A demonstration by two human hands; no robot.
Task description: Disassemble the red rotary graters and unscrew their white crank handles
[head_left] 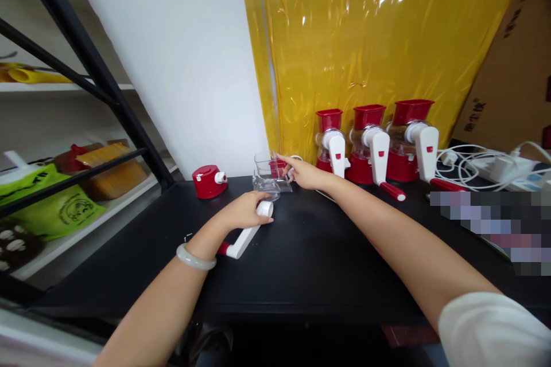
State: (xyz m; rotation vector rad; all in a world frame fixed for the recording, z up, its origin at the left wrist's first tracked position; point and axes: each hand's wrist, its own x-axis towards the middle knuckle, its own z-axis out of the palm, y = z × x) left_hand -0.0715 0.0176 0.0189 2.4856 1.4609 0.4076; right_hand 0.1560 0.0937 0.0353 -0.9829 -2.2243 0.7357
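Observation:
My left hand (246, 210) is closed around the white round hub of a crank handle (247, 239), thumb on one side and fingers on the other. The handle lies low over the black table, its red grip partly hidden behind my wrist. My right hand (303, 173) pinches the side of a clear plastic grater housing (267, 175), which has an open top and a round opening facing me. Just beyond the white hub, the housing rests at the table's back. A red round base (209, 182) with a white knob stands to the left.
Three assembled red-and-white rotary graters (372, 146) line the back right. White cables and a power strip (508, 169) lie farther right, beside a blurred-out patch. A metal-framed shelf (69, 223) with bags stands left. Yellow plastic sheeting (365, 28) hangs behind the table (318, 264).

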